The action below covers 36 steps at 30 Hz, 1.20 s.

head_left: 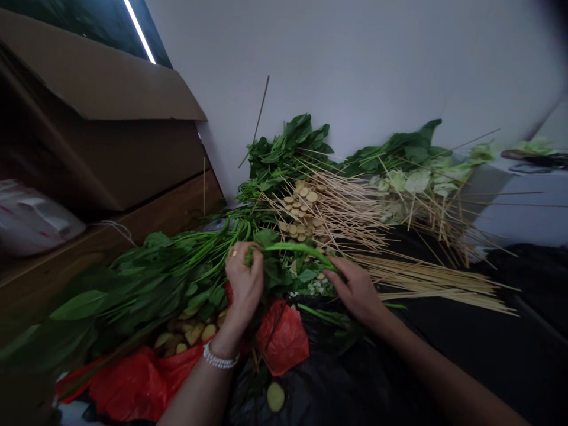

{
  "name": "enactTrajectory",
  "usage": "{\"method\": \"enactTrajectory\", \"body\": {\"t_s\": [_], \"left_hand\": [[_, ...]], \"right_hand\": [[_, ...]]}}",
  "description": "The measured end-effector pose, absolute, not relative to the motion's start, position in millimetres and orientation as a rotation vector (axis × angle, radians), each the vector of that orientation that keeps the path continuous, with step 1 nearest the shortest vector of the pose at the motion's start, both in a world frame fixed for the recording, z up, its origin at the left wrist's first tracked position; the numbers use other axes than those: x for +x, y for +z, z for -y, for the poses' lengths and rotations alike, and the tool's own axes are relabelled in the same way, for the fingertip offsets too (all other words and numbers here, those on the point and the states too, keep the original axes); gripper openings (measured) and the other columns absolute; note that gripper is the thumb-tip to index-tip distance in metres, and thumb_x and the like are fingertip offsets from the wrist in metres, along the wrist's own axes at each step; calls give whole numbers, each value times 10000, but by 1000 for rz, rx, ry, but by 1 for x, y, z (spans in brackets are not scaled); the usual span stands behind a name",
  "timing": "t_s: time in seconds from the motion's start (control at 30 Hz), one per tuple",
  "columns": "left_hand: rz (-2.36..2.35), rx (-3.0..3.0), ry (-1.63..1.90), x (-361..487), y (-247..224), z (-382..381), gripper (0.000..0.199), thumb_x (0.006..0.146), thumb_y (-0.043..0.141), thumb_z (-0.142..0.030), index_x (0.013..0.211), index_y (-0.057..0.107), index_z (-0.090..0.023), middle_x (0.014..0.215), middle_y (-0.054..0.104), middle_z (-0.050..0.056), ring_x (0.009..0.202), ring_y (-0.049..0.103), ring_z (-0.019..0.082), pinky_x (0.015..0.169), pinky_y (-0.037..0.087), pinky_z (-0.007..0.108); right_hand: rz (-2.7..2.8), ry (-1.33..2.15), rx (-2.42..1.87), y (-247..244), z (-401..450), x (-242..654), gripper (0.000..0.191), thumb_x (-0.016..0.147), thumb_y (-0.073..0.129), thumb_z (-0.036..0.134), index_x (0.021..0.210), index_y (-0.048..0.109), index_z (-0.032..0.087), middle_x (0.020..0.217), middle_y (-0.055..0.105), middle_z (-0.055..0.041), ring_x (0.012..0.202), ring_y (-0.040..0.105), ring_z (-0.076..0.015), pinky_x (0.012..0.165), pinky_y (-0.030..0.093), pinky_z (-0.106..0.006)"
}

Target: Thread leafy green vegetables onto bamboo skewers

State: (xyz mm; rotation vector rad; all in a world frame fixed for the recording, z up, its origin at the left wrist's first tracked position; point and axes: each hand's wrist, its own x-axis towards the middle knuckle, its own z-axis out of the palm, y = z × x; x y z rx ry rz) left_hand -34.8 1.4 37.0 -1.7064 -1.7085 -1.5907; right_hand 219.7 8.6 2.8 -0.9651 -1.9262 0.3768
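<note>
**Q:** What are the hands doing?

**A:** The left grip (pixel 243 284) is curled closed around one end of a long, bright green leafy stem (pixel 302 248). The stem arcs across to the right grip (pixel 357 290), which is partly open, its fingers lying against the far end. I cannot tell whether they hold it firmly. A gold ring (pixel 233 253) sits on a left finger, and a white beaded bracelet (pixel 220 356) circles the left wrist.

**Q:** What lies just around them?

**A:** Directly near the hands are a crumpled red plastic bag (pixel 281 337) and a black plastic sheet (pixel 323 378). A flat, round yellow slice (pixel 276 396) lies alone on the sheet, and a pile of similar yellow slices (pixel 189 334) sits near left.

**Q:** And further out?

**A:** To the left is a heap of dark green leafy stalks (pixel 146 278), against a brown wooden ledge (pixel 110 254) under a cardboard box (pixel 102 130). Far ahead, thin pale wooden skewers (pixel 350 219) fan out with round tan slices (pixel 302 204) among them. Pale green leaves (pixel 417 182) lie far right, before a white wall (pixel 355 59).
</note>
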Motion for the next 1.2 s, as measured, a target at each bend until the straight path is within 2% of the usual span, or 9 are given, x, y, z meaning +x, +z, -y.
{"method": "enactTrajectory", "body": {"t_s": [0.13,0.33,0.47,0.6,0.67,0.77,0.93,1.0,1.2], "left_hand": [[1722,-1426,-1847,-47,40,-4,170,893,429,-163,792,561,-197,753,561,-12,733,540,150,710,429,272],[1318,-1954,-1428,-16,35,10,113,905,538,-170,956,635,-197,831,615,27,811,569,179,779,448,314],[1236,-2000,-1289,-4,31,16,272,898,569,-148,1148,651,-220,883,643,57,846,574,196,765,450,330],[1203,-2082,-1137,-6,32,14,404,894,568,-145,1281,585,-260,1189,671,89,1136,555,245,964,407,424],[1198,-2170,-1054,-8,33,12,453,894,555,-137,1331,541,-260,1231,667,81,1214,528,246,1059,340,468],[1253,-2254,-930,-9,32,9,461,884,542,-111,1327,544,-237,1113,697,73,1127,573,230,1083,306,484],[1281,-2329,-773,-1,31,13,444,878,542,-120,1297,574,-261,989,667,60,962,568,225,995,345,472],[1246,-2369,-755,6,29,16,400,890,545,-152,1274,583,-256,984,662,62,948,558,230,973,347,468],[1175,-2439,-725,21,23,22,285,874,559,-136,1153,595,-183,980,671,70,964,546,239,939,347,451]], "right_hand": [[1789,395,-1169,9,-17,230,270,951,483,349,1059,664,180,904,721,-60,837,669,-222,761,505,-324],[1903,279,-1013,0,-19,229,268,964,475,334,1099,631,163,1011,703,-95,933,655,-221,824,500,-322],[2028,138,-1006,-5,-13,225,280,978,450,304,1156,607,157,1035,684,-107,940,650,-225,814,513,-335],[2135,-40,-1050,-4,-8,225,300,986,426,276,1219,581,167,1052,681,-104,906,657,-215,755,522,-321],[2186,-119,-1033,-3,-6,224,311,986,425,264,1239,571,159,1066,682,-106,864,660,-201,709,513,-302],[2226,-246,-1011,-1,-5,223,308,981,436,249,1233,581,148,1055,689,-101,797,652,-190,664,480,-300],[2235,-486,-1020,7,-3,222,350,973,487,282,1268,569,113,1014,689,-126,882,618,-237,771,424,-364],[2251,-580,-974,9,-1,221,346,983,487,288,1266,567,105,953,690,-115,838,607,-224,761,403,-365],[2266,-735,-906,11,11,208,191,949,485,108,1081,621,78,770,632,-71,703,548,-202,660,345,-344]]}}
